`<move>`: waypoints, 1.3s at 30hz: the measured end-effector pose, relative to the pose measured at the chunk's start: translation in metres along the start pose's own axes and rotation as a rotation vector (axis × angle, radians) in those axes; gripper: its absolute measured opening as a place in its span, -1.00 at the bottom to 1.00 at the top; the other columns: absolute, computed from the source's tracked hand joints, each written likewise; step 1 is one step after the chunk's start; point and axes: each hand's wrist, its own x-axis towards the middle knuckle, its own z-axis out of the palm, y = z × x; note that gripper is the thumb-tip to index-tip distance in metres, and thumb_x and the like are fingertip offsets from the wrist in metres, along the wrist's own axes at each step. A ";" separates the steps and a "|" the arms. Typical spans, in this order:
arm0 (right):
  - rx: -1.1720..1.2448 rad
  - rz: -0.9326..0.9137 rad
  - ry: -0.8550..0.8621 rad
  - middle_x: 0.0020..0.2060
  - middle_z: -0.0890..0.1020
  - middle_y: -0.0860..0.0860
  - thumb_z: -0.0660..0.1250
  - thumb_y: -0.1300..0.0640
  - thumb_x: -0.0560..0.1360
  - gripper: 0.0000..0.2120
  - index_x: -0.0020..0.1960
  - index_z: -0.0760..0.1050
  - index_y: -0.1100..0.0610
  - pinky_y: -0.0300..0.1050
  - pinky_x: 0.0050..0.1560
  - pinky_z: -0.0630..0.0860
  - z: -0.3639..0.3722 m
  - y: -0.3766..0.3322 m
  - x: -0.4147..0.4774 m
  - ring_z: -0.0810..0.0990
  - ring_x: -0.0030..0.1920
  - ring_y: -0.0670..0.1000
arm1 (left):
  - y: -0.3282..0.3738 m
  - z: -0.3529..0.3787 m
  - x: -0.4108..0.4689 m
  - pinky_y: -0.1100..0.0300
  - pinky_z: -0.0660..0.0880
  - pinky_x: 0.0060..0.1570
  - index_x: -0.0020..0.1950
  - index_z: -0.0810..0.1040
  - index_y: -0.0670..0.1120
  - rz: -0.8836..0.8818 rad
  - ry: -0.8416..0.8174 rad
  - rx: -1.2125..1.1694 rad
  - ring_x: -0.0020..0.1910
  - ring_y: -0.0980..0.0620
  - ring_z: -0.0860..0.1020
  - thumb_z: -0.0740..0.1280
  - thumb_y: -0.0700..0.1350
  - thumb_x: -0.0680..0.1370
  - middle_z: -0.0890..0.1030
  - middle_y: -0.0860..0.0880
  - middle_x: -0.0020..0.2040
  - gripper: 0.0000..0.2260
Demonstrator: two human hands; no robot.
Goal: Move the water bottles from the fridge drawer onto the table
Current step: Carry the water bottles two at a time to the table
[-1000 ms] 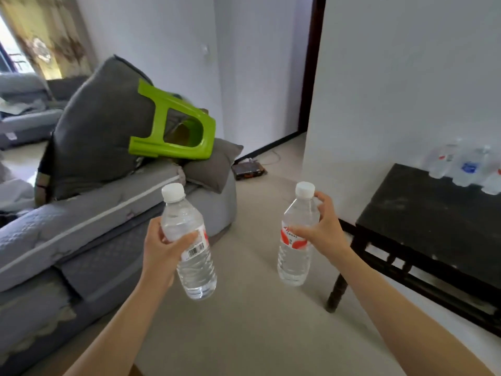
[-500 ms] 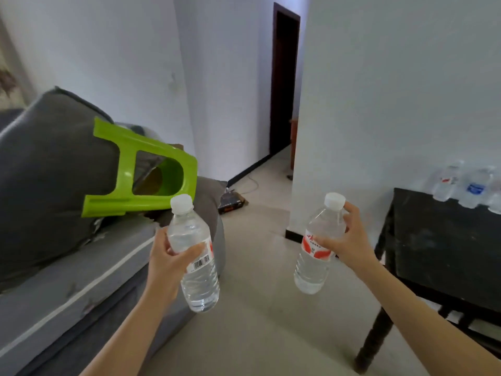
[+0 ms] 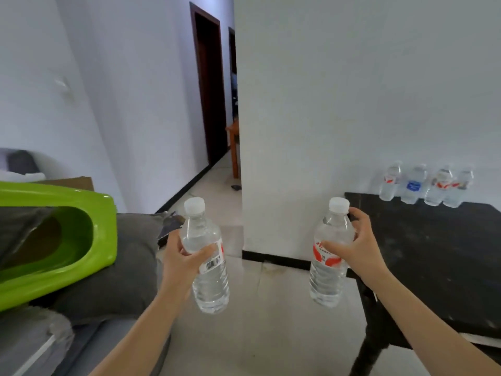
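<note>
A white wall (image 3: 352, 90) fills the back of the room, with a dark doorway (image 3: 208, 90) opening to its left. A grey sofa (image 3: 113, 280) runs along the left side, and a black table (image 3: 433, 267) stands against the wall on the right. A bright green plastic stool (image 3: 89, 240) lies tipped on the sofa cushions. A row of water bottles (image 3: 412, 185), their labels blurred, stands at the table's far edge by the wall.

A person stands between sofa and table with both arms out, carrying two white-capped bottles above the floor. The left bottle (image 3: 208, 283) leans slightly, barcode label outward. The right bottle (image 3: 326, 280), red-labelled, hangs near upright just beside the table's near corner, not on it. The left hand (image 3: 181, 263) wraps the left bottle's middle; the right hand (image 3: 357, 248) grips the right bottle's upper half, fingers curled behind its shoulder.
</note>
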 end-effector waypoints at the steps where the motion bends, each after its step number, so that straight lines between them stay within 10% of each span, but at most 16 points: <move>1: -0.006 0.019 0.004 0.16 0.41 0.05 0.51 0.29 0.28 -0.24 0.30 0.17 -0.06 0.03 0.14 0.46 0.003 0.003 0.008 0.44 0.19 0.11 | 0.001 0.005 0.011 -0.07 0.56 -0.04 0.02 0.43 -0.02 0.003 -0.016 0.029 -0.08 -0.14 0.58 0.47 0.10 -0.01 0.58 -0.07 -0.10 -0.36; 26: -0.133 0.221 0.465 0.00 0.43 -0.18 0.51 0.29 0.29 -0.26 0.29 0.17 -0.01 -0.21 0.01 0.44 0.026 0.073 0.303 0.45 0.12 -0.02 | -0.123 0.224 0.400 0.01 0.46 -0.07 0.13 0.36 -0.01 -0.077 -0.460 0.119 -0.04 -0.10 0.52 0.56 -0.17 0.23 0.52 -0.05 -0.02 -0.43; 31: -0.267 0.369 0.586 0.13 0.41 -0.07 0.53 0.23 0.29 -0.20 0.37 0.14 0.02 0.03 0.20 0.47 -0.003 0.098 0.303 0.46 0.17 0.02 | -0.156 0.304 0.419 -0.02 0.54 -0.12 0.08 0.42 -0.04 -0.178 -0.656 0.080 -0.11 -0.09 0.58 0.49 0.11 -0.02 0.58 -0.06 -0.07 -0.28; 39: -0.301 0.493 0.788 0.26 0.41 0.10 0.51 0.30 0.29 -0.22 0.36 0.16 0.06 0.17 0.23 0.46 -0.068 0.149 0.285 0.46 0.21 0.13 | -0.189 0.423 0.394 0.04 0.49 -0.12 0.15 0.40 -0.13 -0.278 -0.855 0.119 -0.04 -0.12 0.55 0.59 -0.13 0.20 0.56 -0.12 0.01 -0.39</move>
